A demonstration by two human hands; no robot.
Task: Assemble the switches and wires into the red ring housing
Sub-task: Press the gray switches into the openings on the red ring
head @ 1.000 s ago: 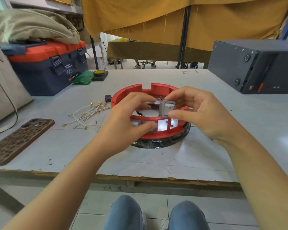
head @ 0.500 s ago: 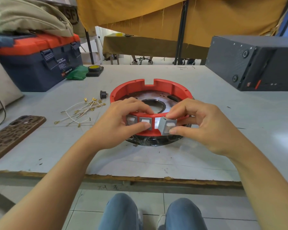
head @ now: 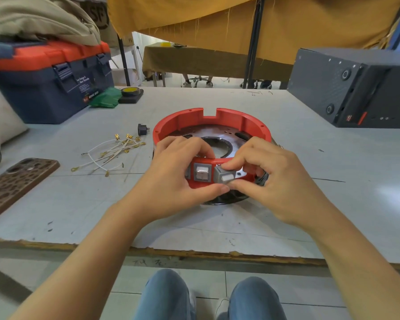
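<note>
The red ring housing lies flat on the table over a dark metal plate. My left hand grips its near wall, fingers over the rim and thumb under the front. One grey rocker switch sits in a slot of that wall. My right hand pinches a second grey switch between thumb and forefinger, tilted at the neighbouring slot. A bundle of white wires with brass terminals lies to the left of the ring. A small black switch stands beside them.
A patterned brown phone lies at the left near the table edge. A blue and red toolbox stands at the back left, with green cloth and a tape roll beside it. A dark grey box fills the back right.
The ring went down from a tilted, lifted pose to flat on the table. My right hand brought the grey switch from above the rim down to the slot in the near wall.
</note>
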